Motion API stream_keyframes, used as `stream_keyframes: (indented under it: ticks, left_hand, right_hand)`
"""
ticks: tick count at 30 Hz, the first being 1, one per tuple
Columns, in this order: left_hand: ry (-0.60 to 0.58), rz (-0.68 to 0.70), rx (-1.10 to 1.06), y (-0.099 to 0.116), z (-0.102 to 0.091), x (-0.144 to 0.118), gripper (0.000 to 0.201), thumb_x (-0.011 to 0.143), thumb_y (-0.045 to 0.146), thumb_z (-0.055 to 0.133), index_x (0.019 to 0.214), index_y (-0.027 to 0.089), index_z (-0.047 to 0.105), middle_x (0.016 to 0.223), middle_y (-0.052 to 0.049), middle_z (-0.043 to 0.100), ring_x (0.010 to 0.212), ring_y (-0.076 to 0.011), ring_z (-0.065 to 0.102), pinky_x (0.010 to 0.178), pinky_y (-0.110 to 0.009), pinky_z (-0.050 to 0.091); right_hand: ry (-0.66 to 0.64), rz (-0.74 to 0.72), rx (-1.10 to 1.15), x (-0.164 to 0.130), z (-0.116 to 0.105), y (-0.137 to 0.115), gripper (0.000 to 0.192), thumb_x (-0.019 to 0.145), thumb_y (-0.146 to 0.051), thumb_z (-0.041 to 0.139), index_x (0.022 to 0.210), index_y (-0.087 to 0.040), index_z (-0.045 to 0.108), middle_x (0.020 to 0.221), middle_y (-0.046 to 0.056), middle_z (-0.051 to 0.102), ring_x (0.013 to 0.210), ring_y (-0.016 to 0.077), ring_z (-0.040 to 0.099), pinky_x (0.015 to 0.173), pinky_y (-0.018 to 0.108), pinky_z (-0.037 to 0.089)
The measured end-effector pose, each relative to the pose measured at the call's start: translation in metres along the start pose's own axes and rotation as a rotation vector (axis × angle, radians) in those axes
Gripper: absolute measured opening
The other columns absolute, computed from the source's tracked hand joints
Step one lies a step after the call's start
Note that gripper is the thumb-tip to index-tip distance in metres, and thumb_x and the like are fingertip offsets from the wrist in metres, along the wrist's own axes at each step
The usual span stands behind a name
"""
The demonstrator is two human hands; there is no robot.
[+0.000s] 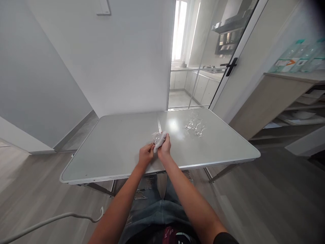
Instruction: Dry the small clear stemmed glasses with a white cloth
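Over the front middle of the table, my left hand (145, 156) has its fingers closed at the near edge of a clear glass (156, 138). Against that glass my right hand (165, 147) presses a white cloth (160, 141), its fingers curled round the fabric. Part of the glass is hidden by the cloth and my fingers, so its full shape cannot be made out. Both hands are close together, just above the tabletop.
Several clear stemmed glasses (195, 125) stand in a cluster on the right half of the pale folding table (106, 145). A wall and a glass door (195, 74) rise behind it. Water bottles (291, 57) stand on a shelf unit (276, 101) at right.
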State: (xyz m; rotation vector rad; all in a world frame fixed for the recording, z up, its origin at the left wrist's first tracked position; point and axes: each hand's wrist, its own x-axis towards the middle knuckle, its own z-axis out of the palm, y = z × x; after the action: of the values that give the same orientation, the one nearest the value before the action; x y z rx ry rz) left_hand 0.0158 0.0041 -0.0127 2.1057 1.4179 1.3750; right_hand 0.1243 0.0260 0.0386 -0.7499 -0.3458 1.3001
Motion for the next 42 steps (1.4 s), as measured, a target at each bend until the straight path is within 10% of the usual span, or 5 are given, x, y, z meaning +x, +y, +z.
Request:
stream_keyframes:
  ticks: [6, 17, 26, 34, 42]
  left_hand:
    - [-0.002, 0.085, 0.202, -0.003, 0.007, -0.004, 0.026, 0.097, 0.027, 0.046, 0.094, 0.018, 0.07, 0.07, -0.005, 0.062, 0.061, -0.0153, 0.052, 0.061, -0.026, 0.035]
    - [-0.109, 0.113, 0.257, 0.004, 0.006, -0.004, 0.027, 0.098, 0.03, 0.047, 0.098, 0.019, 0.071, 0.066, -0.006, 0.06, 0.061, -0.0177, 0.053, 0.058, -0.027, 0.033]
    - [-0.133, 0.111, 0.092, 0.006, -0.003, -0.006, 0.032, 0.1, 0.038, 0.047, 0.087, 0.02, 0.07, 0.066, -0.004, 0.059, 0.064, -0.0162, 0.055, 0.063, -0.026, 0.037]
    - [-0.1, 0.027, -0.101, 0.014, -0.009, -0.001, 0.039, 0.098, 0.045, 0.05, 0.075, 0.019, 0.07, 0.065, -0.005, 0.062, 0.061, -0.0163, 0.053, 0.063, -0.029, 0.04]
    - [0.038, -0.066, -0.134, 0.014, -0.011, 0.0, 0.039, 0.098, 0.047, 0.05, 0.082, 0.019, 0.072, 0.066, -0.003, 0.061, 0.062, -0.0154, 0.054, 0.063, -0.027, 0.041]
  right_hand:
    - [-0.034, -0.485, -0.554, -0.015, -0.009, -0.005, 0.024, 0.092, -0.044, 0.056, 0.108, -0.027, 0.06, 0.089, 0.001, 0.059, 0.09, 0.0177, 0.054, 0.084, 0.027, 0.046]
    - [-0.281, -0.465, -0.834, 0.023, -0.009, -0.034, 0.014, 0.071, -0.016, 0.075, 0.077, -0.025, 0.066, 0.068, 0.003, 0.056, 0.092, 0.0252, 0.058, 0.085, 0.033, 0.044]
    - [-0.737, 0.359, -0.633, 0.057, -0.013, -0.069, 0.021, 0.075, -0.034, 0.078, 0.074, -0.014, 0.069, 0.059, 0.003, 0.067, 0.055, 0.0185, 0.063, 0.054, 0.028, 0.049]
    - [-0.328, 0.269, 0.144, 0.039, -0.021, -0.027, 0.015, 0.084, -0.034, 0.059, 0.077, -0.021, 0.059, 0.069, 0.0, 0.067, 0.07, 0.0163, 0.067, 0.075, 0.034, 0.059]
    - [-0.07, 0.01, 0.204, 0.038, -0.036, -0.023, 0.019, 0.081, -0.041, 0.056, 0.075, -0.024, 0.055, 0.072, -0.001, 0.066, 0.072, 0.0177, 0.066, 0.07, 0.032, 0.057]
